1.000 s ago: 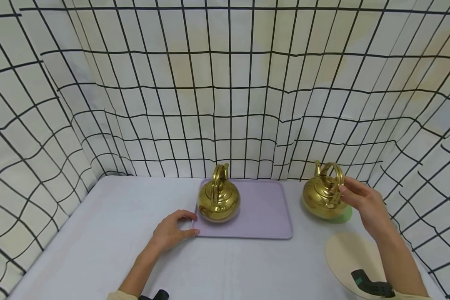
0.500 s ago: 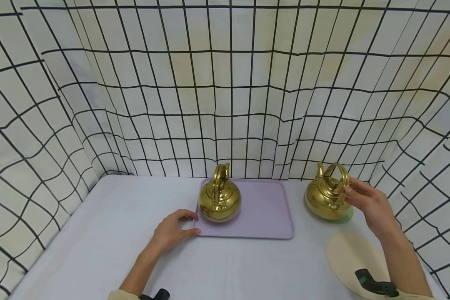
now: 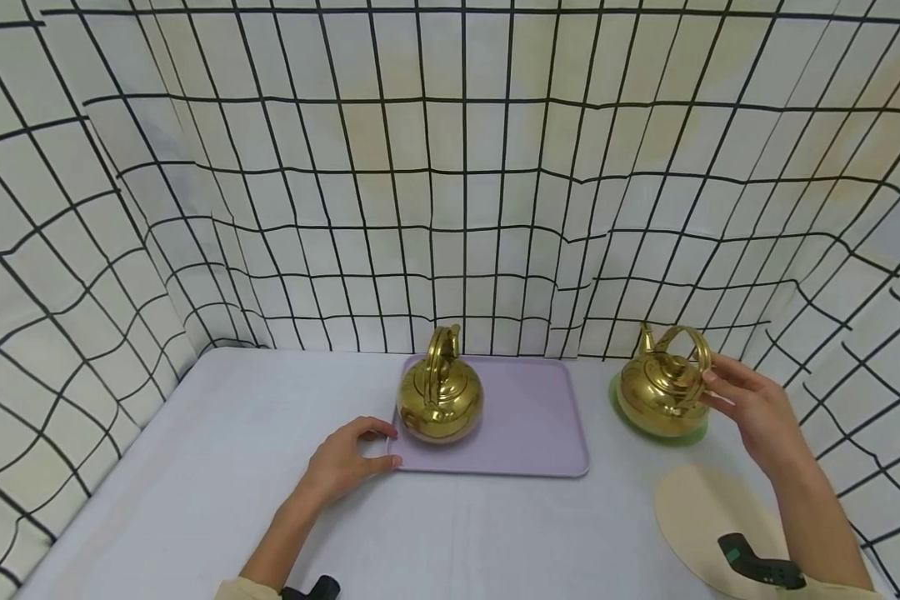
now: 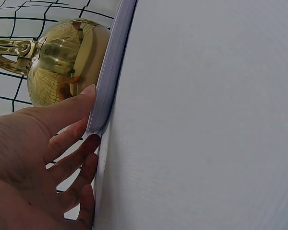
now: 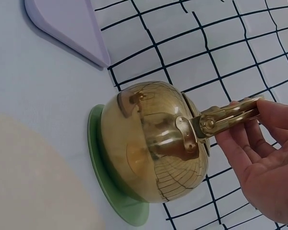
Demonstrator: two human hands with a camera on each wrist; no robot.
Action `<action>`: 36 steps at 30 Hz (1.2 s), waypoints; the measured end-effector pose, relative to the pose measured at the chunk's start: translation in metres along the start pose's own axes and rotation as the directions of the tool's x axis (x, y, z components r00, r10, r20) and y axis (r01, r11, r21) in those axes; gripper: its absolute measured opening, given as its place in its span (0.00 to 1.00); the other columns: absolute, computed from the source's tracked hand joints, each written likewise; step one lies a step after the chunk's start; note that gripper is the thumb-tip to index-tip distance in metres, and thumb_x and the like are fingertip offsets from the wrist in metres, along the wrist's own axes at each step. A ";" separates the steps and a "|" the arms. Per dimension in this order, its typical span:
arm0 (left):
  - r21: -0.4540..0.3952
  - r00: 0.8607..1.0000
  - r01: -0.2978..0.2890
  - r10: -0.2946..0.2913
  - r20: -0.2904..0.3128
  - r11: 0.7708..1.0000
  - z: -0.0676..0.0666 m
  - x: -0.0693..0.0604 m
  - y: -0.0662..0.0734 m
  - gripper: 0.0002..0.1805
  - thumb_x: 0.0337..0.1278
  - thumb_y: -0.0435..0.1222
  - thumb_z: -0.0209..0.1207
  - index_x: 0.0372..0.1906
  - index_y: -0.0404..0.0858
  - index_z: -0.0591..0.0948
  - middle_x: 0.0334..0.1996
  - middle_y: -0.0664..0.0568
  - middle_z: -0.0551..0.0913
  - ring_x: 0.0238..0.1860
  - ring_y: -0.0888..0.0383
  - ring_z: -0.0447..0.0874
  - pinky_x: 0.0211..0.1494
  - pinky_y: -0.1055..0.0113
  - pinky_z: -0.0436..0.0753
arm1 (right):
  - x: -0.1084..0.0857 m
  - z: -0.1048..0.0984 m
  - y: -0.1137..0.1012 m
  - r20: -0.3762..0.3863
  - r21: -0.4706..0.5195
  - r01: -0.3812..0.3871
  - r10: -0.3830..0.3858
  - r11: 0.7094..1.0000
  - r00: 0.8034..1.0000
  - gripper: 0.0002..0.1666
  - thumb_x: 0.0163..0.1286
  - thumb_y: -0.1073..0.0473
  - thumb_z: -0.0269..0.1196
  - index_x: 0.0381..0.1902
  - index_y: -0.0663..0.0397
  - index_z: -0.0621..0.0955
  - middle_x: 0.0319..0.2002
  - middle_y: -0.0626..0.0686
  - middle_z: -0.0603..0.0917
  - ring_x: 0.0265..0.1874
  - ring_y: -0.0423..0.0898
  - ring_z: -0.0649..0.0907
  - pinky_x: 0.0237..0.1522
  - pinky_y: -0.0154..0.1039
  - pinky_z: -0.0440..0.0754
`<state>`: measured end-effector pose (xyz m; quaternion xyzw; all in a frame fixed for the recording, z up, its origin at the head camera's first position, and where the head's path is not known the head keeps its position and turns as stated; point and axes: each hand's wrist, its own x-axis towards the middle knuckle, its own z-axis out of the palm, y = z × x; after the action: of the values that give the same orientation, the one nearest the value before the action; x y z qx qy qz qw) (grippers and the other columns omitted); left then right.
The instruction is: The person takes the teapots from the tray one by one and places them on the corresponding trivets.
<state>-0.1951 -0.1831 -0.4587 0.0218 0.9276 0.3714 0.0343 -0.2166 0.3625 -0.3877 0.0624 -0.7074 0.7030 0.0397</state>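
Note:
My left hand [image 3: 345, 460] holds the front left corner of the lilac tray [image 3: 525, 425], its thumb on the rim in the left wrist view. A brass teapot [image 3: 440, 400] stands upright on the tray's left part, beside that hand and not touched by it. At the right, my right hand [image 3: 753, 408] grips the raised handle of a second brass teapot [image 3: 656, 396], thumb on one side and fingers on the other. This teapot is over a green disc [image 5: 117, 191]; in the right wrist view its base appears to rest on it.
A round cream mat [image 3: 697, 508] lies on the white table at the front right, partly under the right forearm. Black-gridded white cloth walls [image 3: 480, 200] stand behind and at both sides. The right teapot's spout [image 3: 647, 337] points toward the back left.
My right hand and its teapot have shifted a little to the right, and the green disc's left edge now shows beside the base. My left hand, the tray and its teapot have stayed put.

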 end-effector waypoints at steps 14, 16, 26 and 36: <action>-0.006 1.000 0.006 -0.006 0.009 1.000 0.000 0.000 0.001 0.23 0.51 0.43 0.78 0.53 0.48 0.86 0.59 0.44 0.86 0.66 0.38 0.80 0.70 0.36 0.74 | 0.002 -0.004 -0.002 -0.009 -0.026 -0.003 0.003 1.000 1.000 0.18 0.80 0.61 0.59 0.63 0.42 0.81 0.48 0.36 0.88 0.46 0.30 0.87 0.47 0.24 0.85; -0.006 1.000 0.002 -0.002 0.009 1.000 0.000 0.000 0.001 0.23 0.51 0.43 0.78 0.54 0.48 0.86 0.60 0.43 0.86 0.66 0.38 0.80 0.70 0.36 0.74 | 0.002 -0.003 -0.002 -0.014 -0.038 0.006 -0.006 0.999 1.000 0.16 0.80 0.61 0.59 0.61 0.43 0.80 0.47 0.36 0.88 0.45 0.30 0.87 0.47 0.24 0.86; -0.019 1.000 0.012 -0.011 0.020 1.000 0.001 0.000 -0.001 0.23 0.51 0.43 0.78 0.53 0.47 0.86 0.60 0.43 0.86 0.66 0.38 0.80 0.70 0.36 0.73 | 0.002 0.002 -0.005 -0.043 -0.129 0.031 -0.037 0.991 0.998 0.11 0.80 0.58 0.60 0.56 0.39 0.77 0.43 0.34 0.88 0.43 0.28 0.87 0.45 0.23 0.85; -0.011 1.000 0.016 -0.016 0.013 1.000 0.000 0.000 0.001 0.23 0.51 0.43 0.78 0.53 0.48 0.86 0.60 0.44 0.86 0.66 0.38 0.80 0.70 0.36 0.74 | 0.003 0.011 -0.015 -0.242 -0.475 -0.100 -0.021 0.874 0.970 0.24 0.81 0.45 0.58 0.69 0.41 0.75 0.45 0.19 0.76 0.42 0.19 0.80 0.73 0.52 0.76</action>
<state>-0.1948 -0.1827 -0.4575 0.0165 0.9254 0.3762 0.0435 -0.2170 0.3510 -0.3724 -0.0495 -0.8516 0.5068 0.1248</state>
